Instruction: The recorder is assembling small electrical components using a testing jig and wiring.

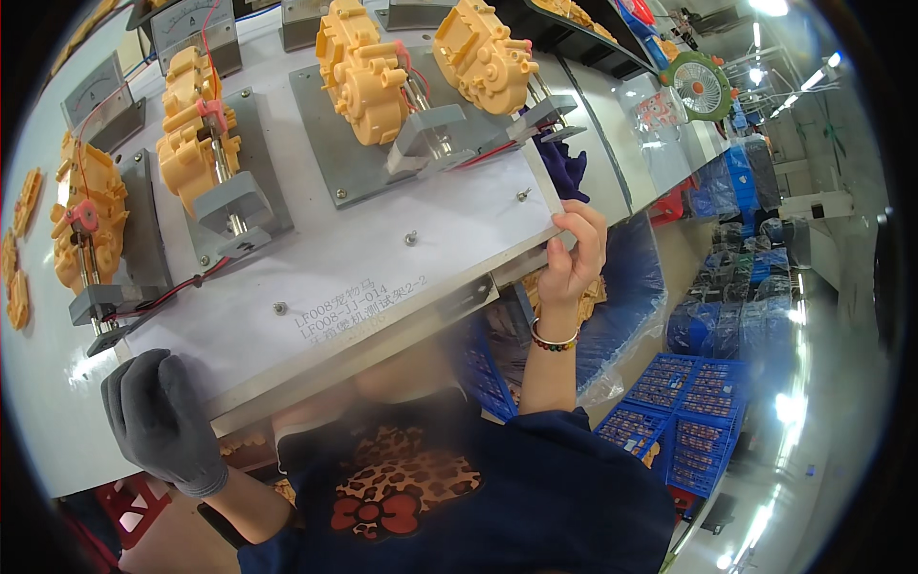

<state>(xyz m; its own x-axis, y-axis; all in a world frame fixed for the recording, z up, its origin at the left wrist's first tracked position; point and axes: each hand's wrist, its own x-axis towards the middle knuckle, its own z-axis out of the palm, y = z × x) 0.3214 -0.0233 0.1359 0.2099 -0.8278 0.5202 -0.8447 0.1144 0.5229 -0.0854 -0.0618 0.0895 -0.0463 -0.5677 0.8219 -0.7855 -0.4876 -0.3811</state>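
A white test board (354, 277) with printed lettering lies across the table before me. On it stand several yellow plastic gearbox housings (363, 77), set on grey mounting plates (335, 177) with grey clamp blocks (427, 137), metal rods and red wires. My right hand (572, 256), bare and wearing a bead bracelet (555, 342), grips the board's right front corner between thumb and fingers. At the board's left front corner, my left hand (164, 421) in a dark grey glove is closed with its fingers curled. Its fingertips are hidden, so what they hold cannot be seen.
Analog panel meters (196, 36) stand behind the housings. Loose yellow parts (19, 297) lie at the far left. A green fan (698, 86) and a clear jar (660, 112) are at back right. Blue crates (684, 421) of parts stand on the right floor.
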